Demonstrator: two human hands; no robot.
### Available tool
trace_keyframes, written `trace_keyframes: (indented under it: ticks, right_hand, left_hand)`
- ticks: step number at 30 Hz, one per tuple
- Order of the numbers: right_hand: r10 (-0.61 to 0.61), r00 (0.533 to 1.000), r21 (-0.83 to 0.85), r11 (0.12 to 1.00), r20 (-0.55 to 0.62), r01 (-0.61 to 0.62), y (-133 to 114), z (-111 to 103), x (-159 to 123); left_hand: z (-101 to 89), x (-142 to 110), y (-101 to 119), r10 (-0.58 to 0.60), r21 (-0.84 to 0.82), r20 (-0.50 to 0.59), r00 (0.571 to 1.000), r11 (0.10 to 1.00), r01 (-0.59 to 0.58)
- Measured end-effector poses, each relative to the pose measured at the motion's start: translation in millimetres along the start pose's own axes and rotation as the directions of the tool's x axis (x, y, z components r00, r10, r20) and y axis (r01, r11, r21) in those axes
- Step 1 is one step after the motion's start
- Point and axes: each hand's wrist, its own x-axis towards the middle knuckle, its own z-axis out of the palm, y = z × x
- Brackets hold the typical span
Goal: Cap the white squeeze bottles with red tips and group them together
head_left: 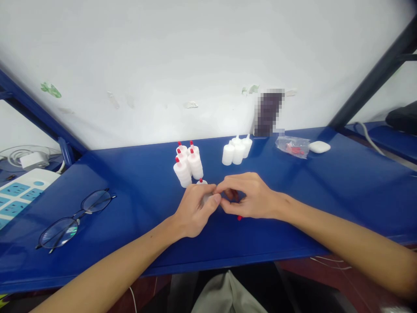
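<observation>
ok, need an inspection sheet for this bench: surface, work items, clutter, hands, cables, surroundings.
Surface: blue table, glossy; no spill seen.
Work items: red-capped bottles grouped left of the uncapped bottles; red piece partly hidden below the right hand.
Clutter: glasses, power strip at left; bag with red pieces, white oval item at right.
Hands: left hand grips a pale item, mostly covered; right fingertips meet it, grip unclear.
Cables: white cable beyond the right post; others left and on the floor.
Surroundings: white wall, scuffed; pixelated dark patch against it.
</observation>
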Motion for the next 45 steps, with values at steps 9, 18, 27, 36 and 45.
trace_keyframes:
  ticks: [9, 18, 27, 36, 45]
  right_hand:
    - [0.010, 1.000, 0.127, 0.992, 0.000, -0.010, -12.0, 2.9, 1.7]
    - [0.157, 0.957, 0.203, 0.973, -0.243, -0.108, -10.3, 1.9, 2.1]
    - [0.365, 0.910, 0.098, 0.931, -0.198, -0.352, 20.1, 11.7, 14.4]
    - [0.353, 0.932, -0.116, 0.932, 0.079, -0.343, 25.4, 14.1, 20.5]
    - [0.408, 0.690, -0.230, 0.912, 0.597, -0.340, 13.4, -45.5, 12.8]
  left_hand:
    - [3.3, -5.8, 4.4, 0.043, -0.329, 0.029, 0.999, 0.944, -0.031]
    - [9.6, -2.8, 1.5, -0.046, -0.423, -0.005, 0.999, 0.905, 0.040]
    - [6.1, -4.5, 5.4, 0.186, -0.045, 0.253, 0.949, 0.982, -0.181]
    - [7.7, -2.4, 6.8, 0.212, 0.109, 0.293, 0.932, 0.961, -0.253]
    - [0.4, -2.2, 0.3, 0.224, 0.127, 0.132, 0.965, 0.962, -0.241]
